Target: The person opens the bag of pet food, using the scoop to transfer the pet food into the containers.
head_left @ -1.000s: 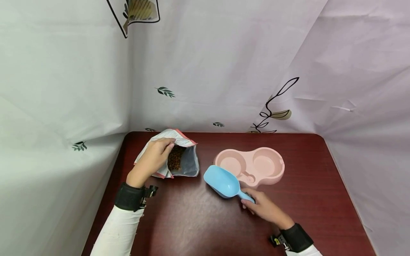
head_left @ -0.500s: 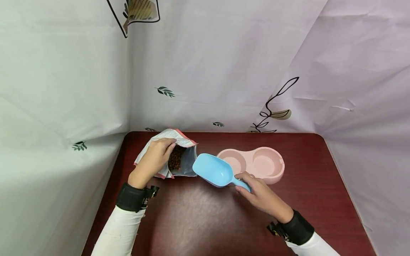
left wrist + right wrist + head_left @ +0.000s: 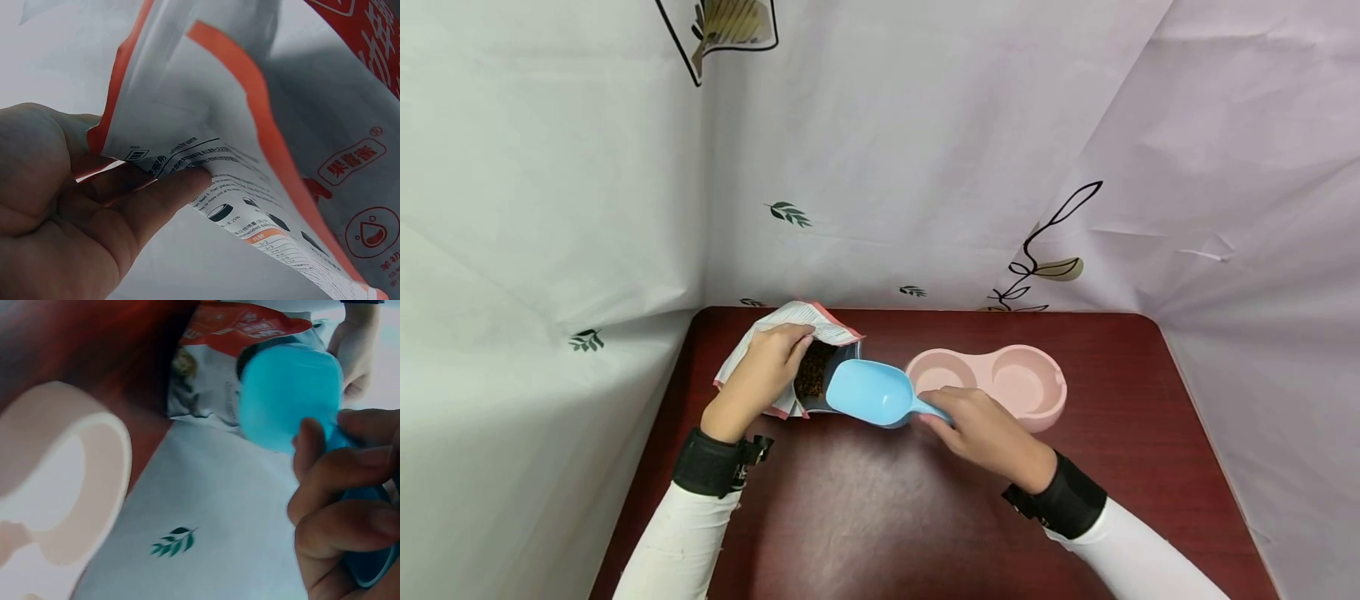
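Note:
My left hand (image 3: pixel 762 372) pinches the upper edge of a printed food bag (image 3: pixel 237 162), its mouth spread toward the right. Brown kibble (image 3: pixel 809 372) lies inside the bag. In my right hand (image 3: pixel 981 429) is the handle of a light blue scoop (image 3: pixel 868 392), its bowl facing up and looking bare. The scoop's front edge is at the bag's mouth and covers part of the opening; whether it touches the bag I cannot tell. Beyond my right hand stands a pink double bowl (image 3: pixel 1028 379), partly hidden by my fingers.
Everything stands on a dark red table (image 3: pixel 1120 400). A pale cloth with leaf prints (image 3: pixel 880 167) hangs behind the table and along its sides. Black camera straps circle both wrists.
My right hand has carried the scoop leftward and up, from in front of the pink bowl to the bag's mouth. The left hand and bag have hardly moved.

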The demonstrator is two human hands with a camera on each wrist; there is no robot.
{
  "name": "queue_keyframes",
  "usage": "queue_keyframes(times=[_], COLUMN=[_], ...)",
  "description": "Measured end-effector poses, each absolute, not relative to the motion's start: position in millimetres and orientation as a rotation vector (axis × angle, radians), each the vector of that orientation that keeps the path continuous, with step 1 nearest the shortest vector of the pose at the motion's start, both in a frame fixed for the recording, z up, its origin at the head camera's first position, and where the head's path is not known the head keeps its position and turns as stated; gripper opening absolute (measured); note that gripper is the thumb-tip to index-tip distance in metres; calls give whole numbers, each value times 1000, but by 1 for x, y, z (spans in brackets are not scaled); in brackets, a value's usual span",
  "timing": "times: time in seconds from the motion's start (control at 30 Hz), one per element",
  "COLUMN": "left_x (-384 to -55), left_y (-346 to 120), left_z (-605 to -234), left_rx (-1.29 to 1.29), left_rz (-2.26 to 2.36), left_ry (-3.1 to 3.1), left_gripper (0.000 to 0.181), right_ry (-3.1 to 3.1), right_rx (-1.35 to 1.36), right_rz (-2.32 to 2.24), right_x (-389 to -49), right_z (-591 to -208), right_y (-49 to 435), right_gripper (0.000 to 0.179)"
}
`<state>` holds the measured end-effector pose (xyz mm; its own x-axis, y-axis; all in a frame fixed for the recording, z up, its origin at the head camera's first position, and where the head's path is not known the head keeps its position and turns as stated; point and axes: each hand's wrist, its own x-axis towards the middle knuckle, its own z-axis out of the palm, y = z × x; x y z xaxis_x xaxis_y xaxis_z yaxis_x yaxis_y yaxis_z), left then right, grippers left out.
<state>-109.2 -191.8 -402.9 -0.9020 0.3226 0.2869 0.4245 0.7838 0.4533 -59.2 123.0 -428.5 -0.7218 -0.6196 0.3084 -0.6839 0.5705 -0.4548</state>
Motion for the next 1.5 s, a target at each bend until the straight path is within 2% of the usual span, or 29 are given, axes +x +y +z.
queue_keyframes(times=[0.07, 0.5, 0.7, 1.5], left_x=[-109, -105, -103, -101], left_y=[-192, -191, -190, -189], left_z=[-403, -404, -405, -404], left_rx=[-595, -627, -627, -653], left_rz=[-773, -737, -738, -783], left_ry=[-2778, -2761, -2778, -2758], left_gripper=[24, 24, 25, 25], right_ry=[-2697, -2801, -2907, -3052], right_rx=[1127, 1113, 1064, 947], right_rz=[793, 486, 422, 472], right_x=[-63, -77, -81, -97], right_z=[-425, -394, -390, -419], right_y=[116, 70, 50, 6], right_gripper=[7, 34, 40, 39])
